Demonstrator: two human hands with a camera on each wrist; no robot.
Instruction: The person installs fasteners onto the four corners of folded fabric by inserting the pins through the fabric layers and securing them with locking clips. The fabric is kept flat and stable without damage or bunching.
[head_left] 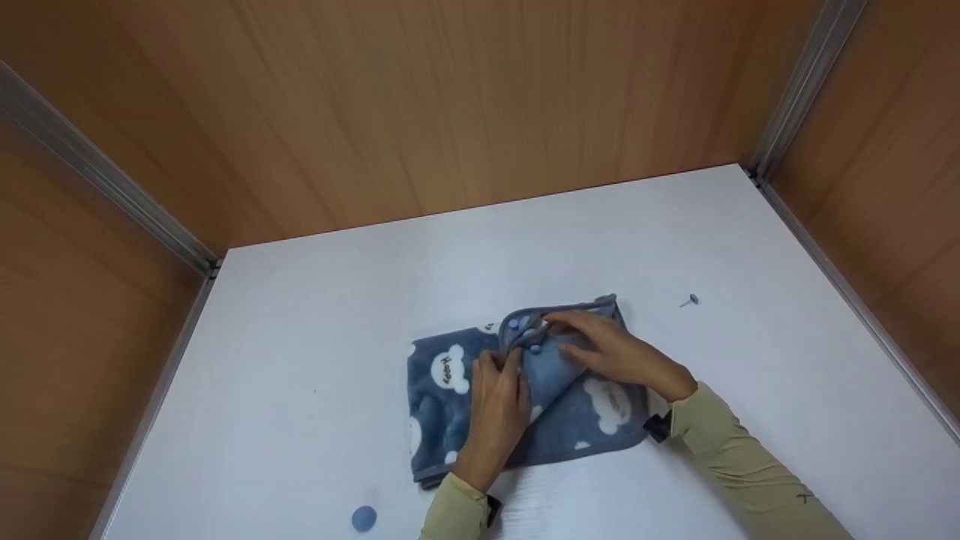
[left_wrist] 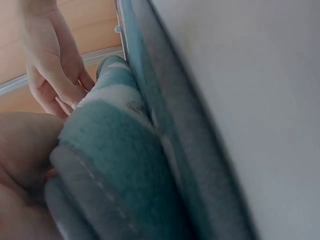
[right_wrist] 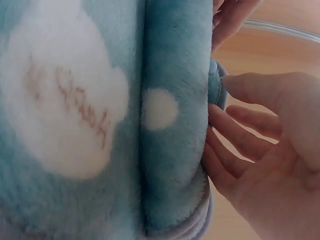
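A folded plush blanket (head_left: 439, 420), blue with white bear-head patches, lies on the white table. One patch reads "Happy". Its upper layer is turned back, showing a plainer blue side with several light-blue round buttons (head_left: 535, 349) near a bunched part. My left hand (head_left: 498, 405) pinches that bunched fabric between thumb and fingers; the left wrist view shows the fold close up. On the other side, my right hand (head_left: 611, 349) touches the turned-back part, thumb and index finger apart. Its fingers (right_wrist: 232, 160) also touch the blanket edge in the right wrist view.
A blue round disc (head_left: 364, 518) lies on the table (head_left: 322, 315) at front left. A pin with a blue round head (head_left: 691, 300) lies to the right of the blanket. Wood-patterned panels (head_left: 465, 105) with metal corner strips enclose the table at the back and sides.
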